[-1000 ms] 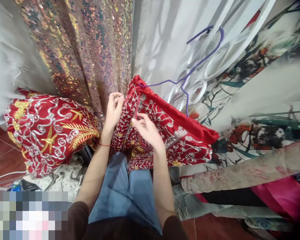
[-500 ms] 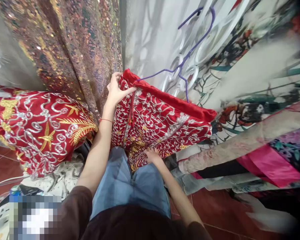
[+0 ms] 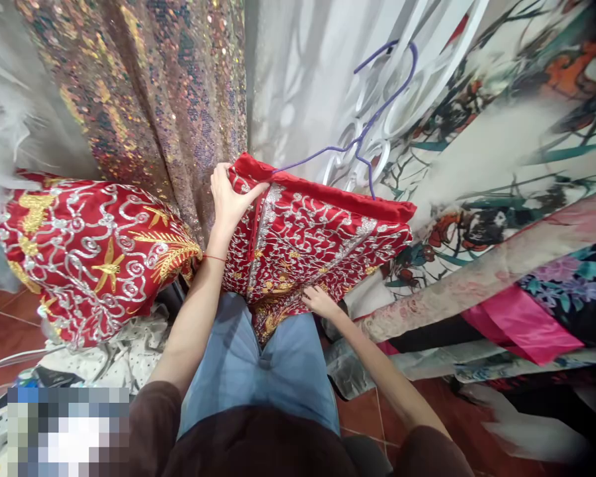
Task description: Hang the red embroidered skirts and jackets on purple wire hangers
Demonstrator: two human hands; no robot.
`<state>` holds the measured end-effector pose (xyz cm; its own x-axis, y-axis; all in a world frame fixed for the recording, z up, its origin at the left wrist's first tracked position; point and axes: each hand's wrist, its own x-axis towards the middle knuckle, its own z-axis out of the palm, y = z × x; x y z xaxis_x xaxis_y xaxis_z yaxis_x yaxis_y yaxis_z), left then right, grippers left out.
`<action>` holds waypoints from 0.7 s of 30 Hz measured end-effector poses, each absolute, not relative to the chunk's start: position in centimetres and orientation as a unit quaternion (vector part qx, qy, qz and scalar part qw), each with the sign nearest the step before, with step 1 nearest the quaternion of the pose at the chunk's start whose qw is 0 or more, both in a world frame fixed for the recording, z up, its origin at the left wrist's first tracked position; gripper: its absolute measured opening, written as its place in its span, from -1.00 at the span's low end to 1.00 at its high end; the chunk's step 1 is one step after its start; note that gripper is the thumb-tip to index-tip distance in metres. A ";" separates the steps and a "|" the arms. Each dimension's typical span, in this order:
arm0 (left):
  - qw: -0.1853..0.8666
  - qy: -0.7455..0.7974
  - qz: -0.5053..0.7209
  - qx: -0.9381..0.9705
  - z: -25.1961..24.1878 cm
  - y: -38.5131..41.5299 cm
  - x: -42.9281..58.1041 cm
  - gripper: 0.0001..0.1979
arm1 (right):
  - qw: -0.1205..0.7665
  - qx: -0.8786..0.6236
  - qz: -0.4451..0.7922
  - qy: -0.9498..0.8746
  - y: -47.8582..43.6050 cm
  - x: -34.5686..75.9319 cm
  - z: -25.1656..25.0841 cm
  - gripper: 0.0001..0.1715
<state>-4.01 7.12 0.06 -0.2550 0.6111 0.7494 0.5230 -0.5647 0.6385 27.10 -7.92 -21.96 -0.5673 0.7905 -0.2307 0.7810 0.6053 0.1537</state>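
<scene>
A red skirt [image 3: 312, 232] with silver and gold embroidery hangs in front of my legs, its plain red waistband slanting down to the right. The lower ends of a purple hanger [image 3: 360, 138] pass behind the waistband. My left hand [image 3: 232, 199] grips the skirt's upper left corner, thumb across the front and fingers partly hidden behind the edge. Lower on the cloth, my right hand [image 3: 320, 301] touches the embroidered surface with its fingers stretched out. Below it the fabric gathers in folds between my thighs.
Another red embroidered piece [image 3: 94, 258] bulges at the left. Sequined fabric [image 3: 179, 86] hangs behind my left hand. White hangers [image 3: 402, 99] and floral fabrics [image 3: 477, 218] crowd the right. Spotted white cloth [image 3: 109, 358] lies at lower left, above the red tiled floor [image 3: 360, 411].
My right hand has moved right and slightly up across the skirt, its fingers now extended. My left hand keeps its hold on the corner. The waistband's right end has shifted left and up.
</scene>
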 end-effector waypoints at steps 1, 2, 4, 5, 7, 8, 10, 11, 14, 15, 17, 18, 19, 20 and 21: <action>0.032 0.466 0.641 0.609 -0.1 7.0 -4.0 -0.28 | 0.132 0.444 0.024 0.886 -8.5 26.3 -22.2 -0.70; 0.030 0.467 0.640 0.609 -0.1 6.8 -3.9 -0.28 | 0.126 0.447 0.030 0.885 -9.0 25.5 -22.4 -0.69; 0.029 0.468 0.637 0.611 -0.2 6.5 -3.9 -0.26 | 0.120 0.468 0.038 0.875 -9.8 24.4 -22.8 -0.68; 0.029 0.470 0.636 0.612 -0.2 6.3 -4.0 -0.26 | 0.121 0.487 0.042 0.864 -9.9 24.4 -22.9 -0.69; 0.028 0.474 0.634 0.611 -0.2 6.1 -4.0 -0.25 | 0.130 0.534 0.049 0.834 -9.5 25.3 -22.8 -0.71; 0.027 0.476 0.633 0.610 -0.2 6.1 -4.0 -0.25 | 0.137 0.558 0.052 0.817 -9.0 26.1 -22.6 -0.71; 0.023 0.481 0.632 0.607 -0.2 5.9 -3.9 -0.26 | 0.149 0.600 0.054 0.784 -7.6 27.9 -22.0 -0.68; 0.021 0.483 0.632 0.606 -0.3 5.8 -3.9 -0.27 | 0.153 0.617 0.054 0.770 -6.8 28.6 -21.7 -0.65; 0.024 0.484 0.634 0.603 -0.5 5.4 -3.7 -0.28 | 0.157 0.666 0.047 0.728 -5.1 29.6 -20.4 -0.55; 0.028 0.483 0.634 0.603 -0.5 5.2 -3.6 -0.29 | 0.158 0.683 0.041 0.712 -4.9 29.4 -20.1 -0.55; 0.039 0.482 0.633 0.604 -0.7 4.7 -3.2 -0.29 | 0.157 0.715 0.021 0.681 -4.8 28.6 -19.4 -0.57; 0.045 0.482 0.632 0.606 -0.9 4.4 -3.1 -0.28 | 0.155 0.728 0.004 0.668 -4.9 28.0 -19.1 -0.57; 0.049 0.481 0.631 0.607 -1.0 4.1 -3.0 -0.28 | 0.152 0.736 -0.017 0.660 -5.0 27.3 -18.9 -0.57; 0.051 0.480 0.630 0.608 -1.1 3.7 -2.9 -0.28 | 0.147 0.738 -0.042 0.657 -5.2 26.6 -18.6 -0.57; 0.051 0.479 0.629 0.610 -1.2 3.4 -3.0 -0.28 | 0.139 0.733 -0.072 0.662 -5.3 25.8 -18.2 -0.57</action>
<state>-2.96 3.44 -1.18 -0.2510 0.6483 0.7188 0.5198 -0.5362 0.6651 25.80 -5.31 -18.18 0.1133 0.9503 -0.2899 0.9905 -0.0851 0.1084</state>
